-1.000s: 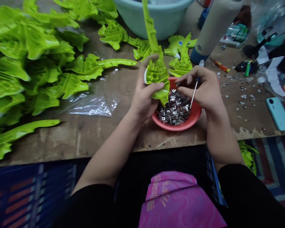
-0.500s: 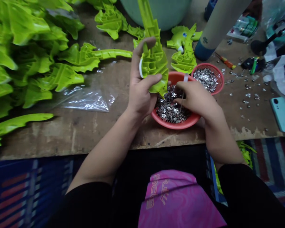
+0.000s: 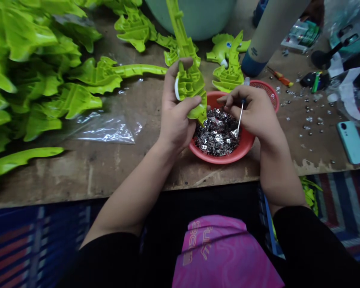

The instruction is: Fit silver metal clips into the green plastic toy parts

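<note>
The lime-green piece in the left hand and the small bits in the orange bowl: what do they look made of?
The lime-green piece in the left hand looks like glossy moulded plastic: even colour, cast ribs. The small bits in the orange bowl look like stamped bright metal, shiny and flat; which metal cannot be told.

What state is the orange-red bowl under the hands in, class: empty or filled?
Filled: a heap of small silver metal clips covers the inside of the orange-red bowl, with only its rim and upper wall showing.
</note>
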The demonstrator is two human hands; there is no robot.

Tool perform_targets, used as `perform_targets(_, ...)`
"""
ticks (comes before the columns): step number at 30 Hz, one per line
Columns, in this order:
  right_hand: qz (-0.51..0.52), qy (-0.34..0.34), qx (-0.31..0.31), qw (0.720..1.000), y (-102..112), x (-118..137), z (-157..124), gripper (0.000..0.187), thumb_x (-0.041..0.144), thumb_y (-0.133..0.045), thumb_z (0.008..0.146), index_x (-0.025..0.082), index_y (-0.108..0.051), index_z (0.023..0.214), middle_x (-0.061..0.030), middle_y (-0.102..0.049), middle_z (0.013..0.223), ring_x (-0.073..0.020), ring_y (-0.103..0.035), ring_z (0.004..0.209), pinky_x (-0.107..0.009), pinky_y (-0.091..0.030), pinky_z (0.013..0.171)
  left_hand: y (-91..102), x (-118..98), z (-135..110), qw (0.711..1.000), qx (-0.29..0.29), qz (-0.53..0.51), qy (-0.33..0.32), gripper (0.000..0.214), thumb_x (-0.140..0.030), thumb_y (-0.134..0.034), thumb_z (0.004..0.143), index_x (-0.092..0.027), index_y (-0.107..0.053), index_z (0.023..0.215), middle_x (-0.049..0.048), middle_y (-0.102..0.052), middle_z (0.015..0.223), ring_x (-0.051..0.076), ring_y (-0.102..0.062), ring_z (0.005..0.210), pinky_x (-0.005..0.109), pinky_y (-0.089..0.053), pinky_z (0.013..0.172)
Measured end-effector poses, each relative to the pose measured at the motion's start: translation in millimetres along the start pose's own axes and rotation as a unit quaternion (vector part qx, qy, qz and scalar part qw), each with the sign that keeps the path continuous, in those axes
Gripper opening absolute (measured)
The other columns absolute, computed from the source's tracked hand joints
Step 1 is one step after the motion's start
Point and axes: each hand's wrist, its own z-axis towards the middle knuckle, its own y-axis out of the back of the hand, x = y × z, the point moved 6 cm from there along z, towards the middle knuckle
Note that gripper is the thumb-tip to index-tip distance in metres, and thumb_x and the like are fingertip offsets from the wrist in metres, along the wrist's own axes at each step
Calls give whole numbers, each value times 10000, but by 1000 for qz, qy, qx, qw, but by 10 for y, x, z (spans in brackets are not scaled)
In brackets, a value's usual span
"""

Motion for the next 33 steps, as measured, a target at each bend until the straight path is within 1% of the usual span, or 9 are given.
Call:
perform_targets(2,45,-13,-11,999,-16,-32,-4,188,124,-754,885,249,-624,834,-10,-795,897,-244,-826,1079,-468,-681,1012,-13,-7,-10,1000,1,-1,1,618,-303,-876,712,-471,-655,1265,-95,-608,1605,308,-621,1442,410,-668,1044)
perform_targets(4,78,-24,-26,996,-27,-43,-16,252,224,-844,888,257,-597,847,-8,-805,928,-247,-826,1084,-474,-700,994,-37,-1,-22,1000,9,-7,-2,621,-290,-881,710,-467,-658,1262,-72,-622,1570,295,-631,1440,406,-650,1088)
perform_targets(9,124,-25,-46,991,-25,-11,-41,394,362,-944,835,253,-565,843,-17,-799,964,-258,-830,1078,-507,-727,991,-161,61,-111,999,38,-20,32,647,-274,-867,713,-405,-650,1308,30,-659,1453,346,-671,1401,512,-648,1125)
perform_targets(13,141,-43,-38,988,-42,-63,-32,441,457,-946,843,255,-556,873,-21,-793,984,-240,-823,1073,-485,-733,988,-216,70,-159,998,45,-32,40,606,-279,-874,730,-379,-667,1291,31,-672,1472,333,-687,1404,503,-619,1187)
perform_targets(17,164,-50,-37,984,-46,-115,-17,562,509,-1009,777,266,-524,920,-2,-782,995,-232,-807,1076,-477,-729,982,-182,97,-148,998,37,-33,36,622,-289,-920,704,-384,-682,1270,21,-720,1400,314,-721,1326,468,-650,1139)
perform_targets(21,144,-37,-32,988,-69,-78,-27,614,580,-1006,767,269,-497,912,8,-782,976,-245,-805,1084,-503,-716,985,-180,116,-163,998,44,-26,34,608,-340,-943,733,-383,-687,1283,22,-726,1312,319,-707,1321,508,-621,1163)
perform_targets(26,165,-40,-44,985,-143,-18,-72,610,615,-983,790,268,-495,904,9,-785,986,-242,-812,1084,-512,-707,1029,-165,142,-160,997,74,-16,18,581,-377,-958,775,-378,-694,1293,14,-709,1341,296,-699,1342,486,-557,1235)
perform_targets(31,240,-41,-53,968,-179,9,-81,623,563,-1017,764,268,-481,883,20,-776,1002,-246,-804,1166,-492,-697,1062,-129,223,-105,988,149,-32,6,631,-379,-964,801,-413,-663,1354,1,-730,1352,282,-735,1314,408,-625,1107)
perform_targets(33,258,-50,-66,963,-179,5,-84,642,526,-1032,748,269,-456,865,25,-762,982,-236,-807,1127,-481,-698,1049,-144,242,-113,984,174,-38,14,621,-381,-946,830,-423,-645,1371,0,-746,1335,284,-748,1311,398,-641,1069)
